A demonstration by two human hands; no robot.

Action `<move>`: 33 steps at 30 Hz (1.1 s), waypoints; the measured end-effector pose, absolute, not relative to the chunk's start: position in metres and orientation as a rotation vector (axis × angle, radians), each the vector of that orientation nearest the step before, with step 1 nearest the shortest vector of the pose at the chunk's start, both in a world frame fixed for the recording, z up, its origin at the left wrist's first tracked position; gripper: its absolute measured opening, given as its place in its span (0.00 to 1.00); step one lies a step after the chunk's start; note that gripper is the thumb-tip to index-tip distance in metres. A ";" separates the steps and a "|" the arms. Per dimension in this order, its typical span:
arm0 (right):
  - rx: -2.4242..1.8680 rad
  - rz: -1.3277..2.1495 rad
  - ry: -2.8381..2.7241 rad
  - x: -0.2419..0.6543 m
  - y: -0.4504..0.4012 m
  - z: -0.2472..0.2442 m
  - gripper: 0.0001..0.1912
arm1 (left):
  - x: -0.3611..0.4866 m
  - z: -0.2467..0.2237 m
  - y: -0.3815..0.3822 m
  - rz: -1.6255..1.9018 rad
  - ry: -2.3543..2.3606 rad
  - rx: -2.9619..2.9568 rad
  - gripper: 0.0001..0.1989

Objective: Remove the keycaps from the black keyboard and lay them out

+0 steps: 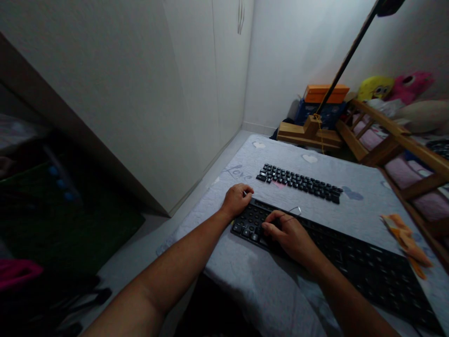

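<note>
A long black keyboard (372,262) lies slanted on the pale patterned cloth (365,182), with many key caps off its left part and a few still on near its lower left corner. My left hand (237,199) rests at its upper left corner, fingers curled around the edge. Over the left part, my right hand (286,231) is pinched, with a thin wire tool (294,211) sticking out from it; its fingertips are close to the keys. Beyond the keyboard, loose black key caps (301,181) lie in rows on the cloth.
An orange cloth (407,238) lies at the right. Behind stand a wooden base with a dark pole (345,63), an orange box (326,93) and a wooden rail (403,135) with plush toys beyond. A pale cabinet (182,84) rises at the left.
</note>
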State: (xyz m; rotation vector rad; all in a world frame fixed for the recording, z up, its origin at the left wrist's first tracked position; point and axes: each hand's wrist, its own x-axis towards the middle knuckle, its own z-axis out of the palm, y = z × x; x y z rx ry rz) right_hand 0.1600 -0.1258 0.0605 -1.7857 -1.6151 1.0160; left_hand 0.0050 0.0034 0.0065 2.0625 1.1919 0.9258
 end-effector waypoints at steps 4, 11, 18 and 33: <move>-1.814 0.997 -1.625 0.159 -0.124 0.061 0.09 | 0.005 0.005 0.004 0.928 1.190 2.061 0.08; -1.857 0.922 -1.635 0.154 -0.132 0.060 0.08 | 0.006 0.005 0.004 0.920 1.194 2.059 0.08; -1.802 0.818 -1.716 0.157 -0.136 0.054 0.05 | 0.006 0.006 0.003 0.934 1.193 2.049 0.08; -1.829 0.812 -1.708 0.152 -0.131 0.054 0.02 | 0.006 0.004 0.004 0.940 1.179 2.059 0.07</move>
